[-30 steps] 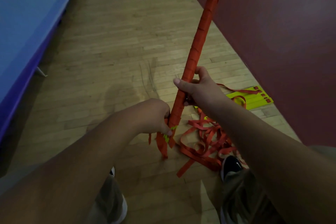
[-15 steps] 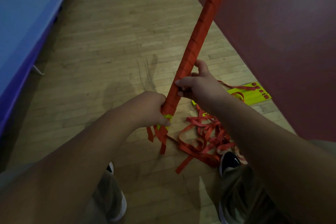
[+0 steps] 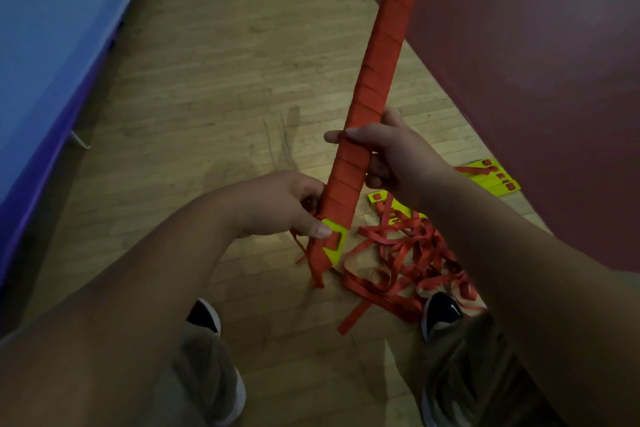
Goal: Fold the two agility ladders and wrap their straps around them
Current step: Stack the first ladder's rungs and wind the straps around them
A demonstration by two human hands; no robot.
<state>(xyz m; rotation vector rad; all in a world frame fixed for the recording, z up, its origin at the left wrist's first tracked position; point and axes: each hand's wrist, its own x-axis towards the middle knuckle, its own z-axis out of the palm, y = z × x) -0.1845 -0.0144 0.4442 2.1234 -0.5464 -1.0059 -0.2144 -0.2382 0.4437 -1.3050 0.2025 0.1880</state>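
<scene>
Held tilted over the wooden floor, leaning up and away: a folded agility ladder, wound in its red strap. Gripped at the lower shaft by the right hand, fingers curled round it. Pinched near the foot by the left hand, thumb on the yellow rung tip. Likely light and stiff once bound, best taken along the wrapped shaft. Just beside the feet, loose and floppy, the second ladder, tangled.
</scene>
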